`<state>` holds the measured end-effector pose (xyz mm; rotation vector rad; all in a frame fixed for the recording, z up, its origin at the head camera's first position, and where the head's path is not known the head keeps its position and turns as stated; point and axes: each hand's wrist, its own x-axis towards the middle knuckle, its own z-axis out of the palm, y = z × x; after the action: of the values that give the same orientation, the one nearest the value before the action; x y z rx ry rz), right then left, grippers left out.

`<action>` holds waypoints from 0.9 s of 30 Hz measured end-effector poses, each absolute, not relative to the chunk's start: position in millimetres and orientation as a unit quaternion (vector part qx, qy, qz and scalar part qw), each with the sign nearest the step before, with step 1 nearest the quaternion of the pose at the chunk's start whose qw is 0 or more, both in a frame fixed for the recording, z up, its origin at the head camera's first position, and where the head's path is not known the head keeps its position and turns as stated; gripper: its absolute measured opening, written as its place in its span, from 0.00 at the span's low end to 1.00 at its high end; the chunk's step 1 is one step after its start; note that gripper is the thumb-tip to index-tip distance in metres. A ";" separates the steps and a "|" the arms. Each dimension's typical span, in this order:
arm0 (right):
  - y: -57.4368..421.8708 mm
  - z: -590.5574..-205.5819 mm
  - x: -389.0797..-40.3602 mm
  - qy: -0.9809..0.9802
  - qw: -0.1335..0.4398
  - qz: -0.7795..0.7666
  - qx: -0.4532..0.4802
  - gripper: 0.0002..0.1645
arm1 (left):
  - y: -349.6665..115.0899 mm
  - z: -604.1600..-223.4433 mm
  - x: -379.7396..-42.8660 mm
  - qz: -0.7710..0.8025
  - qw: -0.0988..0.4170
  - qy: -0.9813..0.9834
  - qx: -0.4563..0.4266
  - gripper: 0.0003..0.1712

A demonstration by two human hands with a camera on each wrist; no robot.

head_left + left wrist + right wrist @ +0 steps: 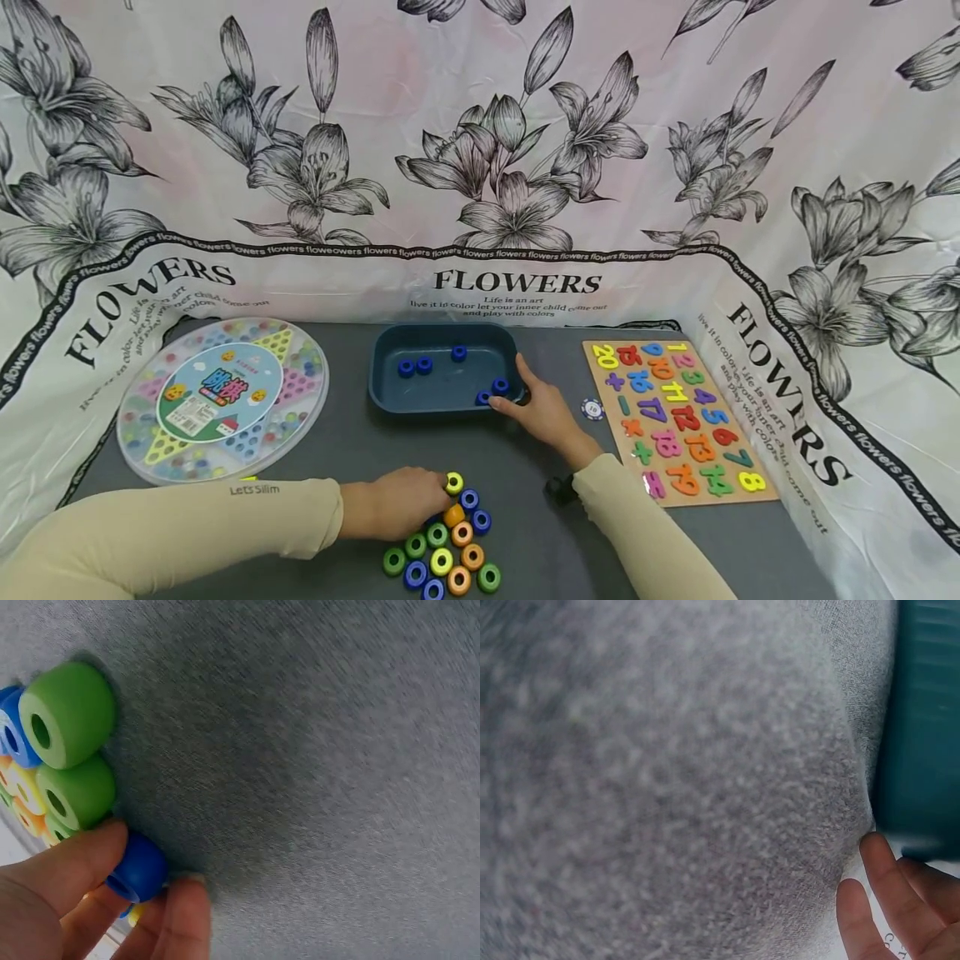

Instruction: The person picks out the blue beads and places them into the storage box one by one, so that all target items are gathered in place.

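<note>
My left hand (401,502) is at the left side of a cluster of colored beads. In the left wrist view its thumb and fingers (187,919) pinch a blue bead (142,868), next to a green bead (79,791). Around it lie more holed beads in green, blue, yellow and orange, such as an orange bead (472,557). With its thumb at the front rim and fingers along the right side, my right hand (551,414) grips the corner of a dark blue tray (427,410). Several blue beads (424,366) lie inside the tray.
On the left lies a round Chinese checkers box (300,425) with colored marbles under its clear cover. A wooden number board (618,433) lies on the right, with a poker chip (592,408) beside it. Flower-printed cloth (517,225) hangs behind the grey table (337,450).
</note>
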<state>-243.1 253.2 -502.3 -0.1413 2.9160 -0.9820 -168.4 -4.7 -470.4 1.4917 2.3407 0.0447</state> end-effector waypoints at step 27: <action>252.5 -498.6 -240.7 0.942 0.036 -0.330 -0.043 0.60 | -10.4 -381.4 -309.5 0.173 0.080 0.915 0.356 0.20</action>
<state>-240.7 252.5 -498.6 -0.1322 2.8944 -1.0142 -309.5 -10.4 -381.4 1.0639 2.7370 0.5188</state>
